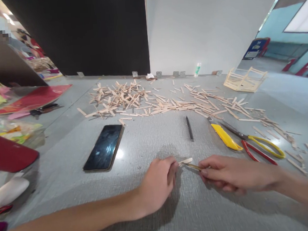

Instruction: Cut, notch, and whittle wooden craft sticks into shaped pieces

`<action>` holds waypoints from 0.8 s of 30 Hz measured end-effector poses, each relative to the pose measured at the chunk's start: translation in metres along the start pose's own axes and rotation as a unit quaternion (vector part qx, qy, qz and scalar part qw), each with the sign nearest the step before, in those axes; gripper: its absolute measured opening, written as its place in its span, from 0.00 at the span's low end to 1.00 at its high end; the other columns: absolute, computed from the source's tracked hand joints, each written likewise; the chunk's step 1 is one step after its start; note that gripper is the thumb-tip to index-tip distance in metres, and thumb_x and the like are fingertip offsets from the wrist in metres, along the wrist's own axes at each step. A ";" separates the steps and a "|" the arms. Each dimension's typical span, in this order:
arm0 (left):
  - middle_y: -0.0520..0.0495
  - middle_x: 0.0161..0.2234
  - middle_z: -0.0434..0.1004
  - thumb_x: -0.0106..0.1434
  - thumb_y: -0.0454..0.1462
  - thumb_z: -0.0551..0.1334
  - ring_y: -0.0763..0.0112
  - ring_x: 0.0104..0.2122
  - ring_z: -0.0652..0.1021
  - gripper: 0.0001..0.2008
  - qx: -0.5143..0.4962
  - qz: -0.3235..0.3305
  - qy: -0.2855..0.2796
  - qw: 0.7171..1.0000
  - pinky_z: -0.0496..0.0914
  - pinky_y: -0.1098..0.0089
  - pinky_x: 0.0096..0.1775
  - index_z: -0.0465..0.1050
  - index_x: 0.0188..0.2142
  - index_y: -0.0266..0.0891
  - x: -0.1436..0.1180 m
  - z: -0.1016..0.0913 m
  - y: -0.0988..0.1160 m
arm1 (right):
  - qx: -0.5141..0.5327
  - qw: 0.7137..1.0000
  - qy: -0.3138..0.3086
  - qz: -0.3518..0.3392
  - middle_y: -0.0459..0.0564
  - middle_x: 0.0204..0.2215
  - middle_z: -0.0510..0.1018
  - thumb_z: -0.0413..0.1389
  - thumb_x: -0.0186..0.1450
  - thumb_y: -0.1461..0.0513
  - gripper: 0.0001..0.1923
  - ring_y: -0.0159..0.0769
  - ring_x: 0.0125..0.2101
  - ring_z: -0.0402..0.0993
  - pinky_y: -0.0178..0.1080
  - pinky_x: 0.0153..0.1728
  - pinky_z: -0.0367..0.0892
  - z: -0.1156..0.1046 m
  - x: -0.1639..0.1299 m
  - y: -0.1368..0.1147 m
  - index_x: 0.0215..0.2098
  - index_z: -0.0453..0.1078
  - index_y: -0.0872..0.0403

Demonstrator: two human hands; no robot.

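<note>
My left hand (158, 183) pinches a short piece of wooden craft stick (186, 160) just above the grey table (145, 140). My right hand (232, 175) grips a thin yellowish tool (193, 166) whose tip touches that stick piece. Both hands meet near the table's front middle. A wide scatter of wooden craft sticks (131, 97) lies farther back.
A black phone (104, 147) lies left of my hands, a black pen (189, 127) behind them. A yellow cutter (226, 137) and red-and-yellow scissors (256, 145) lie to the right. A stick frame (245, 79) stands at back right, a glue bottle (197, 69) by the wall. Coloured paper (28, 99) is on the left.
</note>
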State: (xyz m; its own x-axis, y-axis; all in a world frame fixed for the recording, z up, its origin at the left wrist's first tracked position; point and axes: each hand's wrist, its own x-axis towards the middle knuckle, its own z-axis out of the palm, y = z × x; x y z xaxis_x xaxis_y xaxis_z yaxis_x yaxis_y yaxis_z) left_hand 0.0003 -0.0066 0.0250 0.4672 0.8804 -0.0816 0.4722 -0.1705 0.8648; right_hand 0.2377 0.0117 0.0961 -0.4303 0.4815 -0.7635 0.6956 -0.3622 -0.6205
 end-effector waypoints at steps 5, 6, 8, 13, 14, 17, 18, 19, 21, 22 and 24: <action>0.57 0.17 0.59 0.77 0.42 0.46 0.73 0.16 0.62 0.20 -0.005 0.022 0.034 0.999 0.55 0.71 0.24 0.55 0.26 0.44 -0.001 0.006 -0.006 | 0.296 0.951 0.028 0.084 0.34 0.23 0.58 0.40 0.82 0.59 0.14 0.22 0.16 0.42 0.28 0.13 0.35 0.059 0.005 -0.014 0.35 0.53 0.49; 0.57 0.16 0.57 0.77 0.43 0.46 0.74 0.16 0.61 0.21 -0.006 0.027 0.040 0.999 0.54 0.70 0.23 0.54 0.26 0.45 -0.001 0.007 -0.007 | 0.313 0.944 0.052 0.091 0.35 0.23 0.59 0.38 0.82 0.59 0.15 0.22 0.17 0.45 0.27 0.13 0.39 0.072 0.006 -0.017 0.36 0.55 0.49; 0.58 0.16 0.56 0.78 0.44 0.46 0.74 0.16 0.59 0.22 -0.011 0.035 0.045 0.998 0.53 0.70 0.23 0.54 0.25 0.45 -0.001 0.007 -0.008 | 0.284 0.946 0.107 0.116 0.34 0.21 0.58 0.35 0.83 0.60 0.16 0.22 0.16 0.45 0.26 0.12 0.41 0.086 0.007 -0.021 0.38 0.56 0.49; 0.57 0.17 0.62 0.79 0.41 0.47 0.75 0.17 0.66 0.22 -0.038 0.062 0.036 0.997 0.59 0.72 0.25 0.60 0.26 0.42 -0.001 0.003 -0.005 | 0.202 0.972 -0.032 0.112 0.34 0.19 0.56 0.43 0.81 0.58 0.14 0.22 0.14 0.37 0.23 0.09 0.37 0.018 0.002 -0.015 0.37 0.59 0.49; 0.56 0.17 0.64 0.78 0.40 0.48 0.75 0.17 0.67 0.21 -0.042 0.068 0.035 0.996 0.60 0.73 0.26 0.61 0.26 0.42 -0.002 0.003 -0.005 | 0.182 0.973 -0.090 0.110 0.33 0.17 0.53 0.45 0.81 0.57 0.13 0.23 0.14 0.36 0.23 0.08 0.38 0.001 0.000 -0.012 0.37 0.60 0.49; 0.57 0.18 0.64 0.78 0.39 0.49 0.76 0.18 0.67 0.20 -0.049 0.082 0.043 0.994 0.60 0.73 0.27 0.62 0.27 0.41 -0.003 0.003 -0.004 | 0.220 0.958 -0.155 0.101 0.32 0.18 0.53 0.49 0.79 0.57 0.09 0.22 0.14 0.34 0.21 0.07 0.40 -0.012 -0.001 -0.007 0.39 0.60 0.48; 0.57 0.18 0.63 0.79 0.39 0.49 0.76 0.18 0.67 0.20 -0.052 0.085 0.047 0.994 0.60 0.73 0.26 0.62 0.27 0.41 -0.004 0.004 -0.005 | 0.249 0.954 -0.133 0.098 0.32 0.19 0.55 0.48 0.79 0.58 0.11 0.22 0.14 0.35 0.21 0.07 0.40 -0.002 0.000 -0.006 0.38 0.57 0.47; 0.58 0.17 0.62 0.79 0.39 0.48 0.76 0.17 0.66 0.20 -0.054 0.088 0.050 0.993 0.60 0.74 0.26 0.62 0.27 0.42 -0.004 0.004 -0.005 | 0.278 0.951 -0.102 0.090 0.33 0.21 0.57 0.46 0.80 0.58 0.12 0.21 0.14 0.35 0.21 0.08 0.40 0.014 0.001 -0.006 0.37 0.54 0.47; 0.58 0.18 0.60 0.79 0.39 0.47 0.76 0.17 0.64 0.20 -0.054 0.095 0.057 0.992 0.59 0.74 0.25 0.60 0.27 0.42 -0.003 0.005 -0.007 | 0.314 0.947 -0.020 0.061 0.34 0.22 0.58 0.42 0.82 0.56 0.14 0.21 0.15 0.39 0.21 0.09 0.43 0.048 0.003 -0.005 0.36 0.53 0.48; 0.58 0.19 0.60 0.78 0.38 0.47 0.77 0.18 0.64 0.20 -0.052 0.099 0.060 0.992 0.58 0.73 0.26 0.59 0.27 0.42 -0.003 0.006 -0.007 | 0.315 0.948 0.007 0.047 0.34 0.23 0.58 0.40 0.82 0.55 0.14 0.21 0.15 0.42 0.21 0.09 0.45 0.060 0.004 -0.005 0.38 0.55 0.48; 0.58 0.20 0.61 0.78 0.38 0.47 0.76 0.18 0.63 0.19 -0.050 0.105 0.063 0.991 0.58 0.73 0.26 0.59 0.27 0.42 -0.002 0.005 -0.007 | 0.294 0.955 0.034 0.028 0.35 0.24 0.59 0.40 0.82 0.54 0.13 0.22 0.16 0.43 0.20 0.10 0.48 0.064 0.002 -0.006 0.41 0.57 0.48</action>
State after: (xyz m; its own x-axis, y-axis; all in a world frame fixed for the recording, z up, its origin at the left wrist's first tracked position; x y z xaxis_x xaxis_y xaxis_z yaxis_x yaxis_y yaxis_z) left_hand -0.0001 -0.0100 0.0164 0.4483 0.8790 0.1625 0.2952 -0.3172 0.9012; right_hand 0.1957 -0.0358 0.0869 -0.3497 0.4914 -0.7976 0.2648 -0.7648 -0.5873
